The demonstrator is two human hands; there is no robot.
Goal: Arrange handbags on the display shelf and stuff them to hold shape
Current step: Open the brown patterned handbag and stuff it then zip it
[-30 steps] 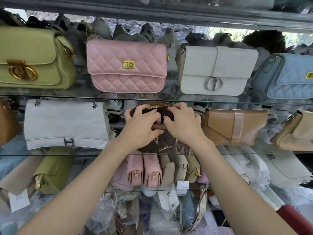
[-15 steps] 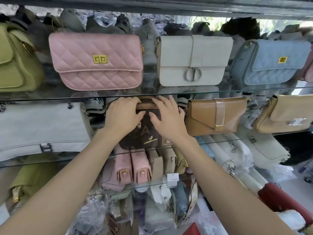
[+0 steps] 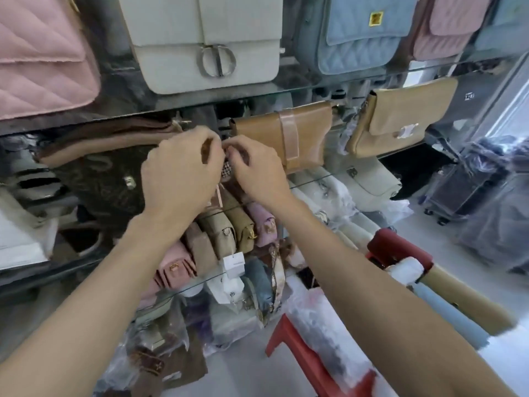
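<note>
A dark brown patterned handbag (image 3: 100, 173) with a tan top edge lies on the middle glass shelf (image 3: 312, 180), left of centre. My left hand (image 3: 180, 173) and my right hand (image 3: 254, 167) meet at the bag's right end. Fingers of both are curled and pinch a small part there, which they mostly hide. A small checkered tag (image 3: 226, 171) shows between the two hands. A tan flap handbag (image 3: 309, 130) stands just right of my right hand.
On the shelf above stand a pink quilted bag (image 3: 43, 61), a white bag (image 3: 206, 44) and a blue quilted bag (image 3: 363, 32). Several small bags (image 3: 223, 233) line the lower shelf. A red stool (image 3: 300, 353) and paper rolls (image 3: 458, 296) sit on the floor at right.
Both hands have shifted from the top of the brown handbag to its right end, and the fingers now pinch there. The view has moved closer and to the right.
</note>
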